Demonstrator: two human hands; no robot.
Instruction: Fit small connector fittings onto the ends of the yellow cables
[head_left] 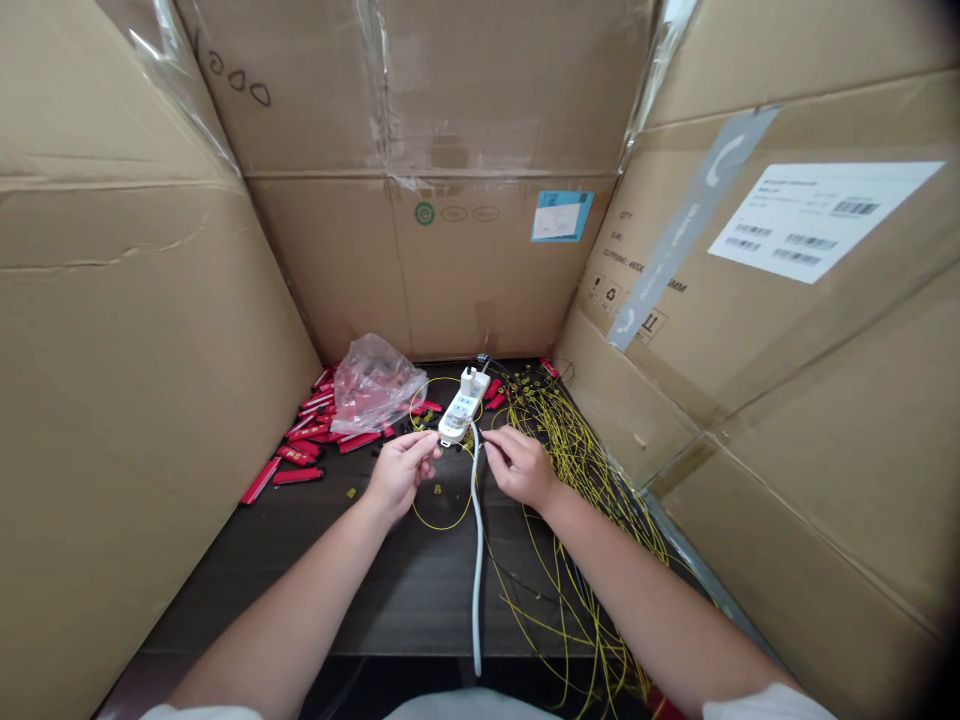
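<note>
Near the middle of the table, a thin yellow wire [442, 528] curves in loops around my hands. My left hand [401, 475] is closed, thumb and forefinger pinching this wire just in front of the power strip [454, 415]. My right hand [520, 465] is also closed in a pinch, to the right of the white cable [478, 560]. What its fingertips hold is too small to make out. The power strip is white, with a plug [471, 380] in its far end. Its thick cable runs between my hands toward the front edge.
Red-and-black pieces [300, 453] lie at the left beside a clear plastic bag [375, 385]. A tangle of yellow wires [577, 450] spreads along the right. Small yellow bits [437, 489] dot the dark table [352, 590]. Tall cardboard walls [465, 270] enclose the back and both sides.
</note>
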